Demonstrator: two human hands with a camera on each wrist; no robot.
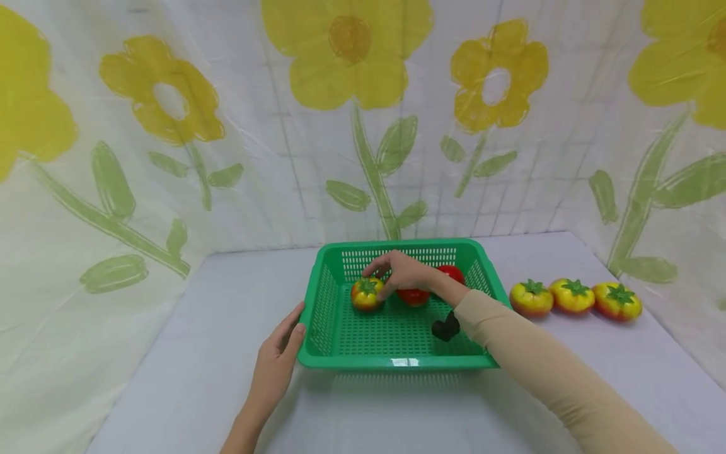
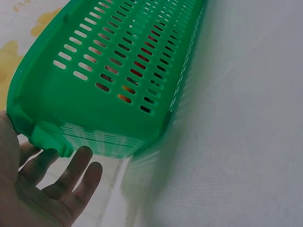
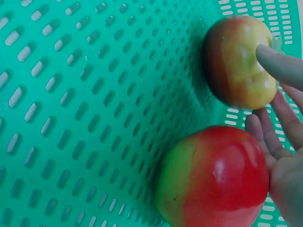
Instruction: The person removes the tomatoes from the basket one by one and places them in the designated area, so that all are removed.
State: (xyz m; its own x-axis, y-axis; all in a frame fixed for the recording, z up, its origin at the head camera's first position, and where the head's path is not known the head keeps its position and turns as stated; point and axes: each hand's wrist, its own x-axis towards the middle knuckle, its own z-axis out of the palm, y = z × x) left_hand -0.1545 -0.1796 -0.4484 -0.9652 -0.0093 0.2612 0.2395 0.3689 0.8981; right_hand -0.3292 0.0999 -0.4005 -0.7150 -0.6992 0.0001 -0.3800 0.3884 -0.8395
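In the head view, my right hand reaches into a green plastic basket and holds a yellow-red tomato with a green leafy top. The right wrist view shows my thumb on the tomato and several fingers bent at its lower side. A glossy red and green fruit lies close by, nearest the palm. My left hand rests at the basket's left edge, thumb and index finger against the rim. Its other fingers spread loosely below the corner lip in the left wrist view.
Three more yellow-red tomatoes stand in a row right of the basket, the middle one between two others. Another red fruit sits at the basket's back right. A dark object shows beside my right sleeve. A flowered curtain hangs behind the table.
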